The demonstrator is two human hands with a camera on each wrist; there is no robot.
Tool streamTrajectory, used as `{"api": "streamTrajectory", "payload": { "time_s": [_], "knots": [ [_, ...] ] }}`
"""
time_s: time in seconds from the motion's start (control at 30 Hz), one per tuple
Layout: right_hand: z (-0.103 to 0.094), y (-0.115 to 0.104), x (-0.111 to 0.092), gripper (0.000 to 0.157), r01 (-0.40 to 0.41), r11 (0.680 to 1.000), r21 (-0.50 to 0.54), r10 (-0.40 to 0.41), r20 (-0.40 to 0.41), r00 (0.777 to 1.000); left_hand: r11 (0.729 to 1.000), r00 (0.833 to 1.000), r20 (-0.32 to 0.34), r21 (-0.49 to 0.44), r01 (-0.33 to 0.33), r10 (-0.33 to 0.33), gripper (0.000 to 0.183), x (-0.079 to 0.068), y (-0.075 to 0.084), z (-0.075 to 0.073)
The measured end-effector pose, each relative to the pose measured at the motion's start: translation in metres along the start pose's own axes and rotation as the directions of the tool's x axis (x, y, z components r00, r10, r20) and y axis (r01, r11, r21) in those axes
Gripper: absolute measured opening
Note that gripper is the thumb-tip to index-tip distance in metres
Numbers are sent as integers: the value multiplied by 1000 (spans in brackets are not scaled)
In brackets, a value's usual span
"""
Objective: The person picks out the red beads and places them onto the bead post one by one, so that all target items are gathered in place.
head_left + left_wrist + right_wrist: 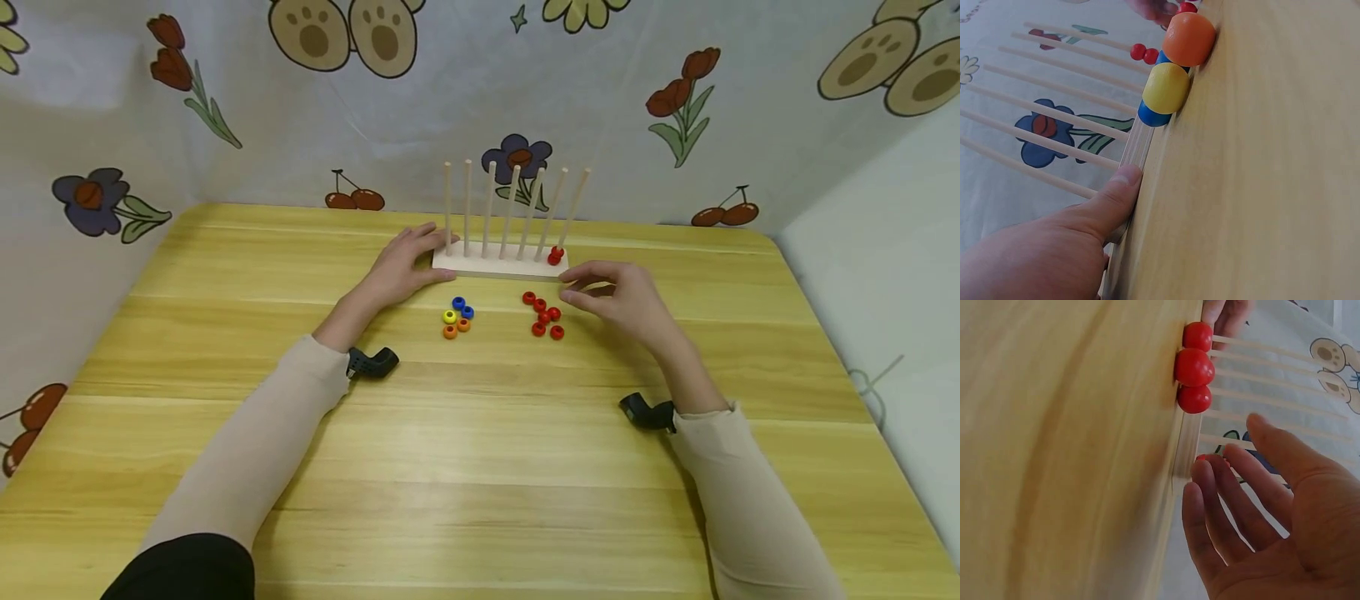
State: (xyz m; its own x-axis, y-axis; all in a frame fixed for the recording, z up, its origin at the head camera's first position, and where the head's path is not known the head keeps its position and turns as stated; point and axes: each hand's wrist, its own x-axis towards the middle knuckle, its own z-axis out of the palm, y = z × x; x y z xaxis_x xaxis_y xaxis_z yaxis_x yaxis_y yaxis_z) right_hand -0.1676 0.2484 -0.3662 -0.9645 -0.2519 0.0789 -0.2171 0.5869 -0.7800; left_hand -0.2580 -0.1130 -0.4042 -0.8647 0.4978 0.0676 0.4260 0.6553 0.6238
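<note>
A pale wooden rack (498, 265) with several upright pegs stands at the back of the table. My left hand (401, 265) grips its left end, the thumb (1116, 194) lying along the front edge. Two red beads (555, 256) sit low on the rightmost peg. Close by the rack's right end is my right hand (618, 298), its fingers loosely bent and nothing between them and the thumb (1279, 447). Several loose red beads (540, 305) lie just left of its fingertips. Farther left are two blue beads (459, 302), a yellow bead (449, 317) and two orange beads (450, 332).
A patterned cloth (420, 117) hangs right behind the wooden table (480, 467). Each wrist wears a small black camera, the left camera (373, 362) and the right camera (647, 412). A thin cord (870, 387) lies beyond the table's right edge.
</note>
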Motion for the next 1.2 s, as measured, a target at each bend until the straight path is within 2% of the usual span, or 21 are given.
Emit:
{"api": "streamTrajectory", "payload": {
  "time_s": [0.17,0.43,0.93,1.2],
  "knots": [
    [4,4,1,27,3,1000,-14,-2,77,997,1000,1000,0,0,-2,2,63,1,-1,0],
    [9,7,0,23,-15,999,-48,21,124,992,1000,1000,-2,9,-7,7,64,0,-1,1],
    [21,2,1,18,14,995,-104,-2,119,993,1000,1000,3,-4,4,-4,64,-4,-4,3],
    [20,0,-1,17,47,992,-116,-37,91,995,1000,1000,-9,-1,-20,20,62,0,0,1]
  ]
}}
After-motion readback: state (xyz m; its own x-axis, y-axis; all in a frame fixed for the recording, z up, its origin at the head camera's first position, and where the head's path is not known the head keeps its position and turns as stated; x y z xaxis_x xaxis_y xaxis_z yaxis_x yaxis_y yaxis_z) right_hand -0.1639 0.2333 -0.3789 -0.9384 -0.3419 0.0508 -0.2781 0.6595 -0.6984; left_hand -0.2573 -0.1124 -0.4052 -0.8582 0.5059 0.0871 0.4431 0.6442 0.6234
